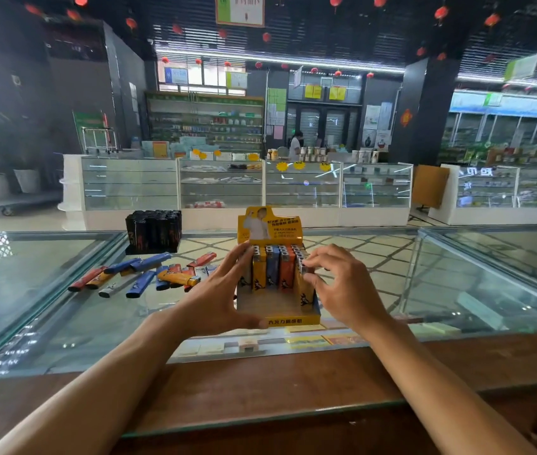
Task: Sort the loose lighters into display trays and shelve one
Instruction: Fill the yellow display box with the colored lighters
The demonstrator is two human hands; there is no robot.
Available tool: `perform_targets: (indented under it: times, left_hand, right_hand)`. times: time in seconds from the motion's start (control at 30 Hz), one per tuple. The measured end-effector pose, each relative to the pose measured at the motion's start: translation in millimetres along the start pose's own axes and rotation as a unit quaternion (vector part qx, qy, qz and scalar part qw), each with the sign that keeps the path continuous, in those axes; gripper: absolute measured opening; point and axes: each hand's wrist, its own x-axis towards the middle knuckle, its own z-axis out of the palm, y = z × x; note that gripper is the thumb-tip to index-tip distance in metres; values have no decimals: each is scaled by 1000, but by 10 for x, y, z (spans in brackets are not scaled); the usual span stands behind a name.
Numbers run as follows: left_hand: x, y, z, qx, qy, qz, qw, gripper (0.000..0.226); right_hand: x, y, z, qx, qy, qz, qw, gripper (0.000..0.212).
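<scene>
Left hand (224,297) grips the tray (293,320) by its left side; right hand (339,284) pinches a lighter (302,263) at the tray's right. Left of the tray lie loose lighters (142,274), with a black tray (154,229) beyond them.

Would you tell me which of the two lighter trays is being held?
The yellow tray, gripped by the left hand, right hand pinching a lighter inside; the black tray stands untouched.
</scene>
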Motion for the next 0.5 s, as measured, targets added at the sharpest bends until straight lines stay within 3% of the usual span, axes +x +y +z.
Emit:
perform_targets:
  times: [0.1, 0.3, 0.43, 0.5]
  left_hand:
    - [-23, 24, -25, 7, 6, -3, 1000, 141]
    - [-182, 113, -99, -26, 24, -6, 999, 134]
    - [-479, 46, -82, -13, 27, -61, 998, 134]
    - [-662, -6, -137, 16, 39, -66, 997, 120]
  right_hand:
    - [-31, -41, -6, -32, -6, 6, 999, 21]
    - [-175, -207, -31, -73, -51, 50, 995, 45]
    - [-276, -389, -53, -131, -56, 47, 989, 56]
    - [-278, -508, -5, -153, -53, 26, 986, 57]
